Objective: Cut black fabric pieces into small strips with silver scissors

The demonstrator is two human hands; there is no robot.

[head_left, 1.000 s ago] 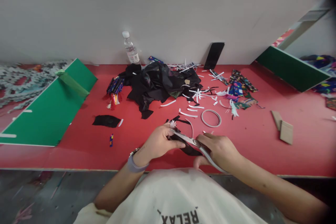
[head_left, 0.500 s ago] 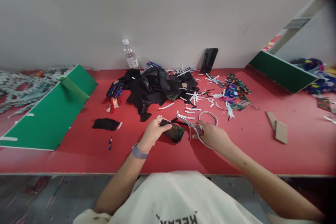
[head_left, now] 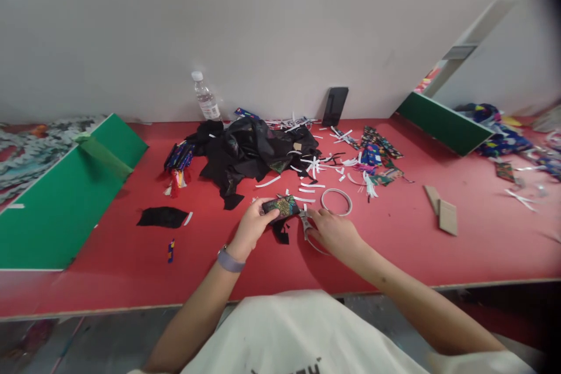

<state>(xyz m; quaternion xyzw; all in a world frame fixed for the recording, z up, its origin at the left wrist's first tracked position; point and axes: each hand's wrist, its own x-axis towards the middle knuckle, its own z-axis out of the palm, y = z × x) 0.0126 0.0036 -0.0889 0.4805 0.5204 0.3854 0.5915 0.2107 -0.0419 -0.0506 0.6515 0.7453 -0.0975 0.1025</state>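
While the left hand (head_left: 250,227) pinches a small patterned fabric piece (head_left: 281,207) between thumb and fingers, holding it just above the red counter (head_left: 394,245), the right hand (head_left: 333,230) is closed around the handles of a pair of scissors (head_left: 305,225), whose blades point toward that piece and lie close beside it. A black scrap (head_left: 280,232) sits on the counter directly beneath the held fabric, between the two hands. Just beyond the right hand lies a white ring (head_left: 336,201), with loose white strips (head_left: 307,186) scattered near it. Farther back is a heap of black fabric (head_left: 245,152), flanked on the right by colourful printed cloth pieces (head_left: 376,155) and on the left by a small bundle of striped pieces (head_left: 177,158). A water bottle (head_left: 204,98) and a dark phone (head_left: 335,106) lean or stand against the grey partition (head_left: 263,47). A flat black fabric piece (head_left: 162,217) lies left of the hands, near a green board (head_left: 65,198). Two cardboard pieces (head_left: 442,209) rest well to the right.
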